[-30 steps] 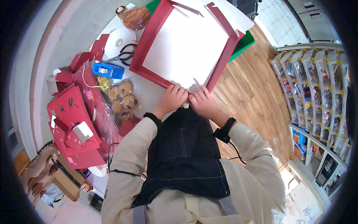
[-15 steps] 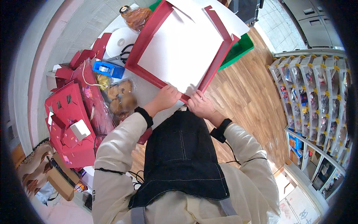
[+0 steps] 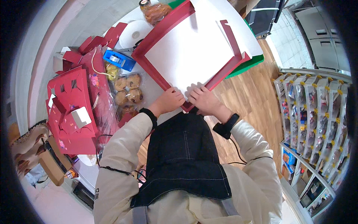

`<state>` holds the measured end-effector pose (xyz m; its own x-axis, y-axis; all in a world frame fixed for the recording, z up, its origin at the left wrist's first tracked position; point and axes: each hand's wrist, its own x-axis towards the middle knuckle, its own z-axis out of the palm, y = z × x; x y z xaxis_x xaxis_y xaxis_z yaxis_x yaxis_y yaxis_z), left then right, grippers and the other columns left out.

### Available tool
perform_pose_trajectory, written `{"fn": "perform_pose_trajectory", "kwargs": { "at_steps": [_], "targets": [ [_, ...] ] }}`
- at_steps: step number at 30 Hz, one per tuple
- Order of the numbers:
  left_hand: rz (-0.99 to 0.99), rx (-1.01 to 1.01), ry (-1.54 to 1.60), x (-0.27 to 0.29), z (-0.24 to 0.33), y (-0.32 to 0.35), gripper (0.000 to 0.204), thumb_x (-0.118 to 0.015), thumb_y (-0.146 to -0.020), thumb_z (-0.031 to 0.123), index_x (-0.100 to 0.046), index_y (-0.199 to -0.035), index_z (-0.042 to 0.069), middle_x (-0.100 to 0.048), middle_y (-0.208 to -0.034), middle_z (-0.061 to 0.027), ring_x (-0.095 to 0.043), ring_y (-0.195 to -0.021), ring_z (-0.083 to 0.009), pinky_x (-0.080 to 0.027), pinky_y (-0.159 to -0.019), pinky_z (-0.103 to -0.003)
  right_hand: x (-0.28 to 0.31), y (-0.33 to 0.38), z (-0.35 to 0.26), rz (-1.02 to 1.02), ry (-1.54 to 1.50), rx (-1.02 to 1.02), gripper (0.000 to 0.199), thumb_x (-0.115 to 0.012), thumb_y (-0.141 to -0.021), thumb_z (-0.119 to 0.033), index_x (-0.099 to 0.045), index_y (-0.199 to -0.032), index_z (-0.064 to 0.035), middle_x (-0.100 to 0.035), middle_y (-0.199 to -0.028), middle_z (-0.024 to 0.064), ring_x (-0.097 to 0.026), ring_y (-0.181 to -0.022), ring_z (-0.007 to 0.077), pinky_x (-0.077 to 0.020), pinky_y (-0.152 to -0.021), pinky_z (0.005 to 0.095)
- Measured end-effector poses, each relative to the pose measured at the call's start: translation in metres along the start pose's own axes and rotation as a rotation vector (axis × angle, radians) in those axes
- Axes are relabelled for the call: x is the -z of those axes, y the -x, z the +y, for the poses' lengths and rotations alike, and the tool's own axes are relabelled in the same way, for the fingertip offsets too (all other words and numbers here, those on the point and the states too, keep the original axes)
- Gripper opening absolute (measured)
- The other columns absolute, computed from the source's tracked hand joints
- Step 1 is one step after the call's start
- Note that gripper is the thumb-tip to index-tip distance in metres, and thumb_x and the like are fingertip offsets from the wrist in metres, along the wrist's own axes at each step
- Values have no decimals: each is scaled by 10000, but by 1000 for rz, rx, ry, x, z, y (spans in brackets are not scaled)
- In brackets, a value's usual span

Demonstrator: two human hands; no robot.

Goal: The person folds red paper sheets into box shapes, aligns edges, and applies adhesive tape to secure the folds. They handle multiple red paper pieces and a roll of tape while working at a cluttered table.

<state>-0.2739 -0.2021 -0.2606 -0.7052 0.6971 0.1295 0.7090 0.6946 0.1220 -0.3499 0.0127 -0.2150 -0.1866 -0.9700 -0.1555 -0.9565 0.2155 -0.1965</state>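
Note:
A large shallow cardboard box (image 3: 228, 75), red outside and white inside, lies on the white table with one corner toward me. Its walls stand up along several sides, and the far right one ends in a loose flap. My left hand (image 3: 170, 100) is closed over the left wall beside the near corner, fingertips inside. On the other side of that corner, my right hand (image 3: 206, 100) grips the right wall, its fingers bent over the edge and its thumb out of sight. Both hands are close together, and the corner fold between them is partly covered.
At the left are a blue tape dispenser (image 3: 119, 60), scissors (image 3: 130, 49), a bag of cookies (image 3: 127, 89) and folded red boxes (image 3: 71, 112). A white roll (image 3: 136, 34) and a bagged brown item (image 3: 156, 14) sit farther back. A green bin (image 3: 246, 67) stands beyond the table's right edge.
My right hand's fingers have moved over the wall's edge to the inside. My left hand remains on the left wall near the corner. The whole view has shifted slightly.

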Motion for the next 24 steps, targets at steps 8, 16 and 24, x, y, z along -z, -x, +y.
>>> {"fn": "perform_pose_trajectory", "kwargs": {
  "at_steps": [8, 16, 24],
  "targets": [
    [30, -9, 6, -1, -4, 0, 49, -550, -781, 177, -560, -771, 130, -565, -786, -1, -576, -822, -170, -436, -768, -333, -20, -30, 14, -186, -8, 33, 706, -790, -591, -199, -532, -1227, -32, -516, -1262, 123, -450, -1251, 280, -302, -1094, 454],
    [-25, 29, 33, -6, 0, 3, 51, -545, -782, 171, -570, -798, 129, -570, -816, -4, -576, -864, -174, -435, -783, -332, -16, -26, 16, -67, 30, 55, 732, -788, -577, -221, -523, -1223, -2, -535, -1233, 142, -455, -1234, 301, -288, -1089, 442],
    [-43, 28, 37, 1, -1, 2, 65, -551, -783, 183, -572, -817, 131, -570, -820, -2, -576, -863, -168, -434, -779, -325, -11, -35, 14, -190, -40, 12, 562, -767, -535, -219, -612, -1044, -38, -592, -1013, 82, -509, -1080, 253, -307, -1058, 419]
  ]
}}
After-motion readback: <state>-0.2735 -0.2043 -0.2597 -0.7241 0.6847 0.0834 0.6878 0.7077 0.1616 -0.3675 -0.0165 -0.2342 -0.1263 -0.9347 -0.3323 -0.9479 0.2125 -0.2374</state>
